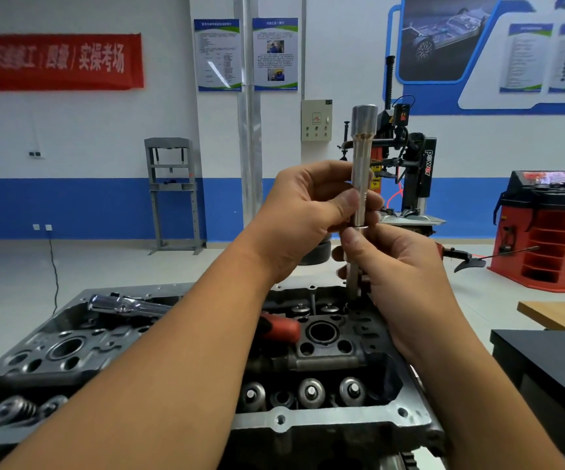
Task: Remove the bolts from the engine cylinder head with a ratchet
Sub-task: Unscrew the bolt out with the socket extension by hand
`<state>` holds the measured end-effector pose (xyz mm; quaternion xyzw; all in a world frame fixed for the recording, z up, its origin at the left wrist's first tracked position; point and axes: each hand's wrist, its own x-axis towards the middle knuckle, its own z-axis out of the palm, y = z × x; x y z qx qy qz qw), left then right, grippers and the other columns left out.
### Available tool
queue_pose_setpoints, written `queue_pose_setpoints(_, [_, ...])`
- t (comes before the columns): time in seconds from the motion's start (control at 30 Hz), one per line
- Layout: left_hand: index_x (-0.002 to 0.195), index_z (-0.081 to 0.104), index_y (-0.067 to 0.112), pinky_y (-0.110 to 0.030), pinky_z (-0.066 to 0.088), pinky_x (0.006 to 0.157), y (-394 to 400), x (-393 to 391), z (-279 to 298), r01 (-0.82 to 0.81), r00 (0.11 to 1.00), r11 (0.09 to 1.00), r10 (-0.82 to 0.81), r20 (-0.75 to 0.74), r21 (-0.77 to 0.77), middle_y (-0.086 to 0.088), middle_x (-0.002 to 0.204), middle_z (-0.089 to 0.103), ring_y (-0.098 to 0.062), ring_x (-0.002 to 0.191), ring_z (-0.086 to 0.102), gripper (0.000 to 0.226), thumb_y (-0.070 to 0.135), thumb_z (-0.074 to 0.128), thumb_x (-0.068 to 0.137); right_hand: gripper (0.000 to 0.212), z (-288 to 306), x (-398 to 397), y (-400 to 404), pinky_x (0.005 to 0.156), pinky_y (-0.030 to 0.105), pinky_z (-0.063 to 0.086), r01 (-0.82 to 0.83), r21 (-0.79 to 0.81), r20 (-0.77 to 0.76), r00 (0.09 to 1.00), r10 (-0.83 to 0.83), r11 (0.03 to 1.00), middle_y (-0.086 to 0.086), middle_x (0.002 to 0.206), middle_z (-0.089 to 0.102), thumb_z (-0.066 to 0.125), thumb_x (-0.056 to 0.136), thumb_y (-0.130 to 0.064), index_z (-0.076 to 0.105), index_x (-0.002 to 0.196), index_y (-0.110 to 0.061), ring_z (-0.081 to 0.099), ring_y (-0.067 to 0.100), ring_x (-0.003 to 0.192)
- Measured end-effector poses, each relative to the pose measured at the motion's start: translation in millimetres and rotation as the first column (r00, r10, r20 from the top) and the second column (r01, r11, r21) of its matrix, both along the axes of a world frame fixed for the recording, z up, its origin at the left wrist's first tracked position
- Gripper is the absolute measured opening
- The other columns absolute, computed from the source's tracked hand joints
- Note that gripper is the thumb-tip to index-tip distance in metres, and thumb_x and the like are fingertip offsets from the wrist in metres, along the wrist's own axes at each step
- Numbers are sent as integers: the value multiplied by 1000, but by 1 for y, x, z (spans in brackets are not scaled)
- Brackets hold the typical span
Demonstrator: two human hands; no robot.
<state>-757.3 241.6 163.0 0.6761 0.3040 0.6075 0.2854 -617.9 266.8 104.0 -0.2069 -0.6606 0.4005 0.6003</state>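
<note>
Both hands on the long socket above the cylinder head.

The cylinder head [325, 361] lies nearest, the ratchet [128, 305] resting on it. My right hand [396, 276] pinches the bolt [353, 283] below the upright socket [362, 164]; my left hand [308, 212] grips that socket.

The back wall [104, 130] is white above and blue along the bottom, meeting a pale grey floor [104, 266]. A red banner [53, 62] with pale lettering hangs at the left, and two posters [245, 55] sit on a white pillar beside a metal pipe [250, 130]. A grey steel frame [173, 195] stands against the wall. Further right is a beige control box [316, 120], a black tyre machine [410, 164] and a red cabinet machine [552, 228]. Big blue display boards [498, 45] fill the upper right.
</note>
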Motion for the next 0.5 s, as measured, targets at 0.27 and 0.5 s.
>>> queue_pose_setpoints(0.27, [115,69,5,-50,58,94,1,0,0,34,999,999,-34,24,-11,-9,94,77,-27,92,72,19,13,65,97,9,1,-1,-2,70,44,59,17,5,-28,999,-17,1000,2,75,76,77,92,-25,77,84,-28,71,26,69])
queue_pose_setpoints(0.5, [104,68,1,-56,59,88,0,3,1,-81,996,996,79,51,32,-16,90,74,-33,84,70,26,11,78,82,9,-1,0,1,64,40,58,16,-15,-80,997,-17,1000,6,73,75,85,83,-26,77,81,-24,71,28,67])
